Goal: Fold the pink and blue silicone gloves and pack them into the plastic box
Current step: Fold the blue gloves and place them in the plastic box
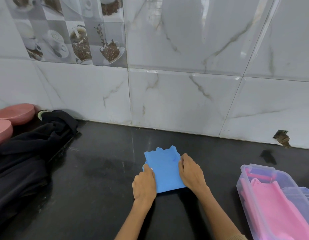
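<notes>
So there's one blue glove (165,170) out on the black table (98,179), folded into a flat rectangle with its wavy cuff edge pointing toward the wall, sitting roughly mid-table and a bit back from the near edge. One pink glove (271,203) is already lying in the clear plastic box (245,191), which sits at the right edge of the table, near the front; there's also a reddish bit and something bluish-clear in there but I can't tell what those are. Over at the left edge, toward the back, are two pink bowls (16,113) sitting side by side, and a heap of dark cloth (29,153) spreads just beside them and down along the left side. Behind everything is a marble-look tiled wall (185,92) with one chipped hole (282,138) low on the right. Nothing lies between the blue glove and the box, just bare table. Both hands are on the glove: the left hand (144,183) is palm-down at its left edge with fingers curled against the side, and the right hand (191,171) grips the right edge with fingers bent over it, so the two pinch it in from either side. Both forearms come up from the near edge of the table.
</notes>
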